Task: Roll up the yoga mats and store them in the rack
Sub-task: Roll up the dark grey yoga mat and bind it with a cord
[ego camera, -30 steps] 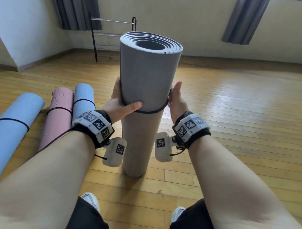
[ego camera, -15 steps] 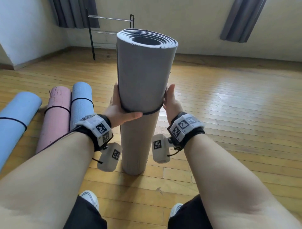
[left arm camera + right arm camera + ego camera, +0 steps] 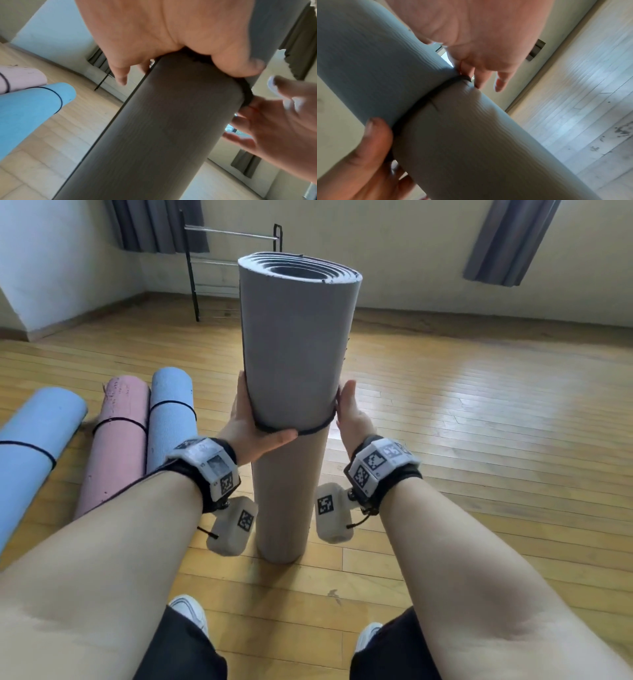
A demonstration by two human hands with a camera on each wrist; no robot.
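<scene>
Taking the upright grey mat (image 3: 294,364) as the landmark: farthest to its left, a light blue rolled mat (image 3: 30,446) lies on the wooden floor (image 3: 479,440), with a black band round it. Next toward the grey mat lies a pink rolled mat (image 3: 118,436), and touching that one's side a second blue rolled mat (image 3: 169,412), each banded too (all three point away from the person).

The left hand (image 3: 251,429) wraps the grey mat's left side at mid height, thumb across the front and fingers curled behind, with a black elastic band (image 3: 315,428) running under the thumb. The grey mat itself stands on end on the floor between the person's forearms, its spiral top end facing up, and its lower part looks browner below the band. Behind it, against the far wall, stands a black metal rack (image 3: 229,261), partly hidden by the roll.

On the grey mat's right side the right hand (image 3: 352,412) lies flat along the roll; in the wrist views its fingertips hook the band where it leaves the mat's surface.
</scene>
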